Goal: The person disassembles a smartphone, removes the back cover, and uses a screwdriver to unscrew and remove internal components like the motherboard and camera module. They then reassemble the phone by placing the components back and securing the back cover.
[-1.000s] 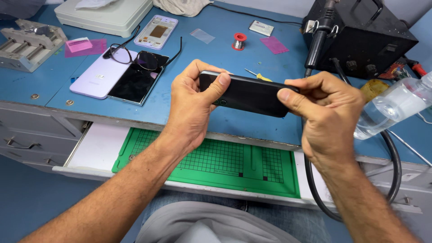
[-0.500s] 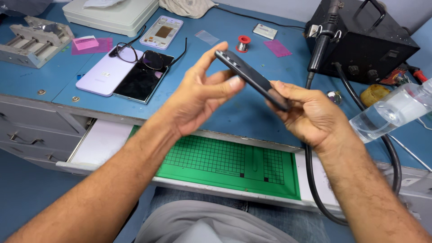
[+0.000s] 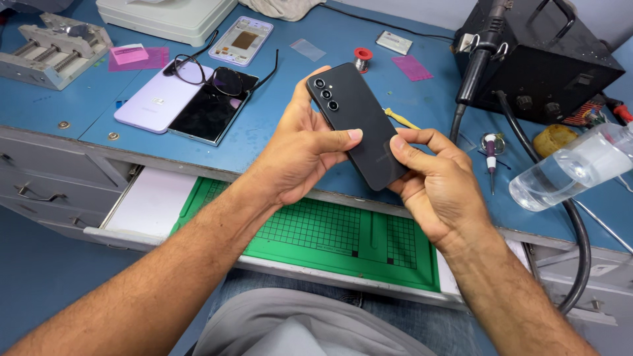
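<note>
Two hands, one item held: your left hand [image 3: 297,158] and right hand [image 3: 438,188] share a black phone [image 3: 359,132], back cover up, its three lenses toward the far end, raised above the blue desk [image 3: 86,112].

Left of your fingers: a grey vise-like fixture [image 3: 49,49]; a lilac phone [image 3: 155,102] and a dark screen panel [image 3: 211,115] flat side by side, a pair of glasses [image 3: 204,72] lying across both.

Left fingers: curled round the phone's left edge, thumb [image 3: 336,138] flat on the back, apparently to steady it.

Right fingers: closed on the lower end, thumb [image 3: 405,151] pressing the lower right corner, so the back faces you for inspection.

Below your fingers: an open drawer with a green grid mat [image 3: 330,231].

Beyond your fingers: a solder spool [image 3: 362,58].

Right of your fingers: a yellow-handled tool [image 3: 401,118], a black station box [image 3: 547,59] with its hose, and a clear bottle [image 3: 573,168] lying tilted.
</note>
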